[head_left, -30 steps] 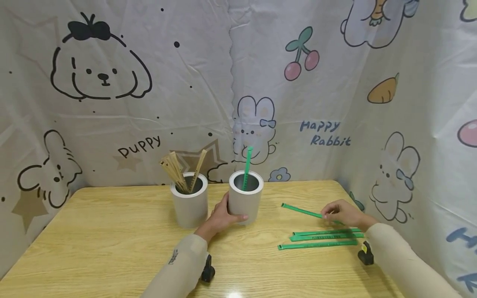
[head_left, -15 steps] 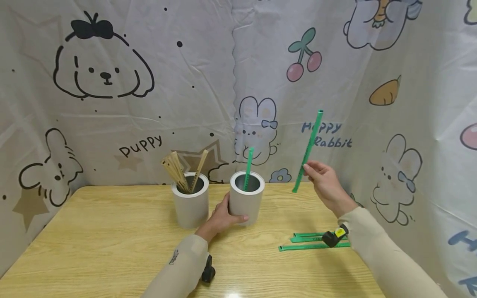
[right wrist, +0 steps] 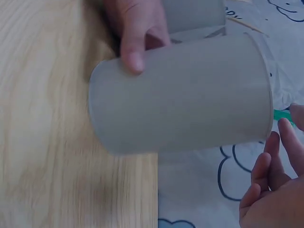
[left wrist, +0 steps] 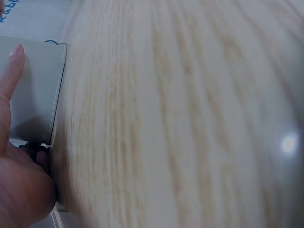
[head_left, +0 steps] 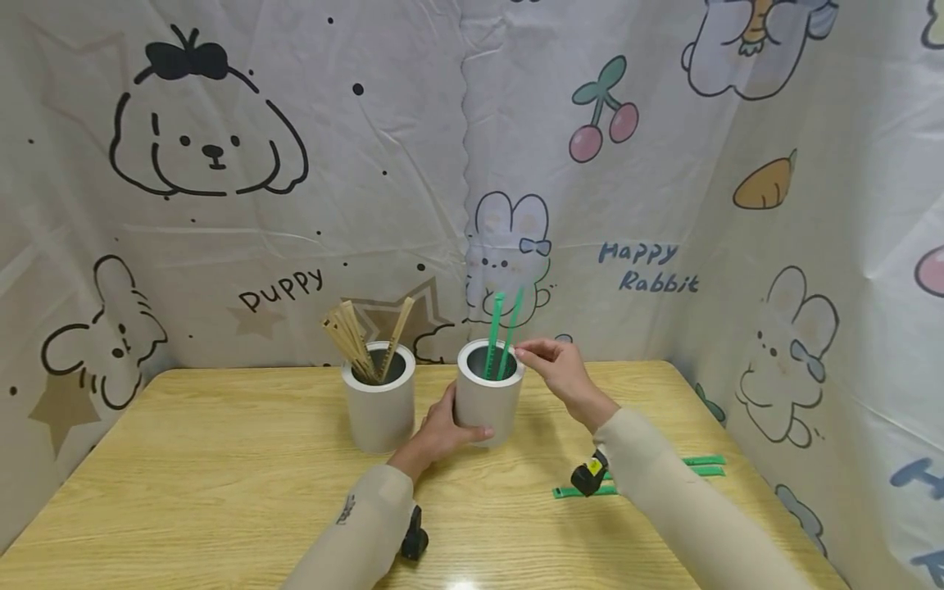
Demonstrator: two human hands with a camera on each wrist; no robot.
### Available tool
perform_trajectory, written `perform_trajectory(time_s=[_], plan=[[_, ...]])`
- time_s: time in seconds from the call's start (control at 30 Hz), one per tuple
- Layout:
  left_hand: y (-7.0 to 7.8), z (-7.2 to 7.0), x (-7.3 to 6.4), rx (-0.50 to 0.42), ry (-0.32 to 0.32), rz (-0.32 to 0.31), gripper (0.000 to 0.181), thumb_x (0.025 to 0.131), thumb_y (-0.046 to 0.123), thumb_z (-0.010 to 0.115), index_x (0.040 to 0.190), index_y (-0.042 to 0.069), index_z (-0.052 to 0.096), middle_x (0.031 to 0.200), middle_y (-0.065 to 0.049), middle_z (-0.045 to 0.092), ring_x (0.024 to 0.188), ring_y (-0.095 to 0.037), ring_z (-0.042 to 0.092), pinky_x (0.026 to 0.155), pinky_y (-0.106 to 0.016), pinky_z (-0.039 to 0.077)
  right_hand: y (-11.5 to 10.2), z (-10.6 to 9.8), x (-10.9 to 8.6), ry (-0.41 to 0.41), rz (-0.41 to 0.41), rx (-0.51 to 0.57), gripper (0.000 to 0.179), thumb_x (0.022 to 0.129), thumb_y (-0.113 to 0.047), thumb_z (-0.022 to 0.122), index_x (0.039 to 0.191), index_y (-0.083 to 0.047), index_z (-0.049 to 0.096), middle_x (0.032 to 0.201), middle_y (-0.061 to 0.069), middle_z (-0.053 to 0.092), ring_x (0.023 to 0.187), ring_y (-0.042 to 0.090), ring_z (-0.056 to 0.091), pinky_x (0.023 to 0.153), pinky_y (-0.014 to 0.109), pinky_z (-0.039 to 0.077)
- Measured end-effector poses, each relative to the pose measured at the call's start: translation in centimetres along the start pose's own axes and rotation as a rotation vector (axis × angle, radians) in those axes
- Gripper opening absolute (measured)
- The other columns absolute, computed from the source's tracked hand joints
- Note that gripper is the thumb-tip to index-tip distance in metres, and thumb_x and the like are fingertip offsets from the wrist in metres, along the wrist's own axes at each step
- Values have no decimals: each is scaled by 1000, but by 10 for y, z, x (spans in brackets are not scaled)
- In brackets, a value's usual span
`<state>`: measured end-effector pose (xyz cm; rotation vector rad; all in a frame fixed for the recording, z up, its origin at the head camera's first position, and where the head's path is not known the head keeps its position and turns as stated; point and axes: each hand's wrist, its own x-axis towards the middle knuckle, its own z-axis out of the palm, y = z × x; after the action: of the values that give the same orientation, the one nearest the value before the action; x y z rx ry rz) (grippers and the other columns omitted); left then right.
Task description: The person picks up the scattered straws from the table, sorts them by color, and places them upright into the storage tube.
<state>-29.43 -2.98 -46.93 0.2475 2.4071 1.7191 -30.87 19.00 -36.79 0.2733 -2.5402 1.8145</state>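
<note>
My left hand (head_left: 441, 430) grips a white cylindrical cup (head_left: 488, 414), thumb across its front. Two flat green sticks stand in it: one nearly upright green stick (head_left: 494, 328), and another leaning green stick (head_left: 512, 328) tilted right. My right hand (head_left: 564, 377) is at the cup's right rim, fingertips beside the leaning stick. Part of a green stick (right wrist: 282, 115) shows near the thumb and index finger in the right wrist view, the other fingers loosely bent. In the left wrist view, my left thumb (left wrist: 14, 66) lies along the cup wall (left wrist: 35, 95).
A second white cup (head_left: 379, 418) with several tan sticks (head_left: 350, 336) stands left of the gripped one. Several green sticks (head_left: 704, 471) lie on the wooden table (head_left: 221, 492), partly hidden under the right forearm. A printed cloth (head_left: 398, 180) hangs behind.
My right hand lifted a green stick from the table, raised it upright and brought it left into the cup, where it now leans. My left hand stays on the cup.
</note>
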Motion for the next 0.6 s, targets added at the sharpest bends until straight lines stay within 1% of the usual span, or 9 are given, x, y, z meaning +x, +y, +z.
perform_trajectory(time_s=[0.07,0.13,0.23,0.33,0.43,0.53,0.6], plan=[[-1,1,1,8,2,-1,108,79,29,88,162,14,20,161,-17,38,147,-38,40,121,-57,31,5,-5,-3,-29,-8,-44,36,102,-26,63,126,0,66,120,11,68,113,21,59,111,50,44],[-1,1,1,14,8,2,109,78,29,89,162,14,20,161,-17,39,146,-39,40,121,-58,31,8,-14,-7,-61,-24,-76,38,103,-27,60,130,0,64,130,17,64,121,28,58,113,52,42],[-1,0,1,10,13,0,110,78,29,89,162,14,20,161,-17,38,147,-39,38,121,-58,30,13,-33,-15,-115,-25,-149,40,103,-28,60,133,-2,63,137,20,61,127,32,56,112,52,44],[-1,0,1,3,11,1,110,78,28,89,162,15,20,161,-17,38,148,-39,37,122,-58,28,23,-56,-25,-199,-37,-255,40,103,-27,61,134,-2,63,137,22,61,117,29,60,103,45,51],[0,0,0,-1,10,6,109,79,27,89,162,14,20,161,-17,37,148,-38,37,122,-57,28,39,-81,-36,-283,-38,-328,40,101,-24,64,132,0,64,134,24,62,102,19,59,90,39,53],[1,0,-1,-4,11,9,108,79,25,89,162,13,20,162,-17,37,148,-39,37,122,-57,29,57,-105,-48,-356,-11,-353,41,99,-23,66,131,2,64,128,26,63,92,16,56,81,36,53],[0,0,-1,-10,9,6,108,79,24,88,162,13,20,162,-17,37,148,-38,37,123,-57,29,71,-119,-55,-388,8,-356,40,98,-21,68,130,3,65,128,25,64,92,15,56,79,34,52]])
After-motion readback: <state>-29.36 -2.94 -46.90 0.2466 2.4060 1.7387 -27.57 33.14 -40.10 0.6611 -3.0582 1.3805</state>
